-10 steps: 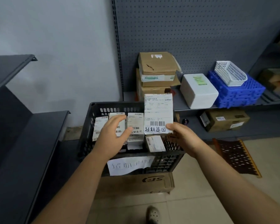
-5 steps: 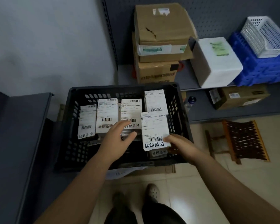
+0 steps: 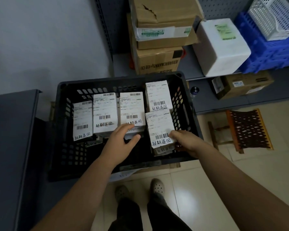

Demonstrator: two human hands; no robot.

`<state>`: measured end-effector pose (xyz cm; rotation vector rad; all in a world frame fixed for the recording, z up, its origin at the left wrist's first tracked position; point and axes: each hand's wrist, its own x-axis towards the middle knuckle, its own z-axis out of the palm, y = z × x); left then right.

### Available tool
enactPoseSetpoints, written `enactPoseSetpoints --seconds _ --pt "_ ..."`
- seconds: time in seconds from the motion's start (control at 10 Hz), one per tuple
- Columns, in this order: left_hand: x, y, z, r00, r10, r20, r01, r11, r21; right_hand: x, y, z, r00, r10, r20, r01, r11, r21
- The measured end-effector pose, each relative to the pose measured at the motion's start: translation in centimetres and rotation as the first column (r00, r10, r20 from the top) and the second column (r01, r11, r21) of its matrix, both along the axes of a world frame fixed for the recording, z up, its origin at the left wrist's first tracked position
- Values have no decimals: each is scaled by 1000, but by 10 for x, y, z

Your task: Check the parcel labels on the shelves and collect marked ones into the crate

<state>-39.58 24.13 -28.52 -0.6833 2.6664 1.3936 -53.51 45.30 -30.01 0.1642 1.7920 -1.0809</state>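
The small white parcel with the handwritten mark under its barcode (image 3: 160,129) is down inside the black slotted plastic crate (image 3: 62,130) now, where a second ago it was held up above the rim for a look at the label. That puts the check behind it, I judge, and the drop-in nearly done. The right hand (image 3: 187,144) pinches the parcel's lower right corner, thumb on the label face and the other fingers curled out of sight behind it, so the grip is closed on it and not yet released. The parcel is settling on top of another marked parcel (image 3: 163,150) whose edge peeks out just below the grip.

The left hand (image 3: 122,142) has come down with it and rests at the near edge of the middle parcel (image 3: 132,110), fingers only loosely bent; whether it actually grips that one I cannot tell.

Inside the crate, away from the right-hand grip: one more marked white parcel (image 3: 158,96) lies just beyond the held one, and further along to the left sit the middle parcel, a second (image 3: 104,113) and a third (image 3: 82,120), all label up, all marked the same. The near-left part of the crate floor beside the left wrist is bare.

Beyond the crate, the shelf (image 3: 190,74) carries stacked brown cardboard boxes (image 3: 160,30), a white foam box (image 3: 222,47) and a blue plastic crate (image 3: 272,54) with a white basket (image 3: 274,17) in it.
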Motion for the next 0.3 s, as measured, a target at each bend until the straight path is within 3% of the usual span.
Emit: enactPoseSetpoints --seconds 0.2,0.3 --pt "9 -3 0 1000 -11 -3 11 1000 6 -3 -1 -3 1000 8 -19 -7 998 58" --pt "12 -9 6 999 37 -33 -38 999 -17 -3 0 6 970 68 -235 -32 988 153"
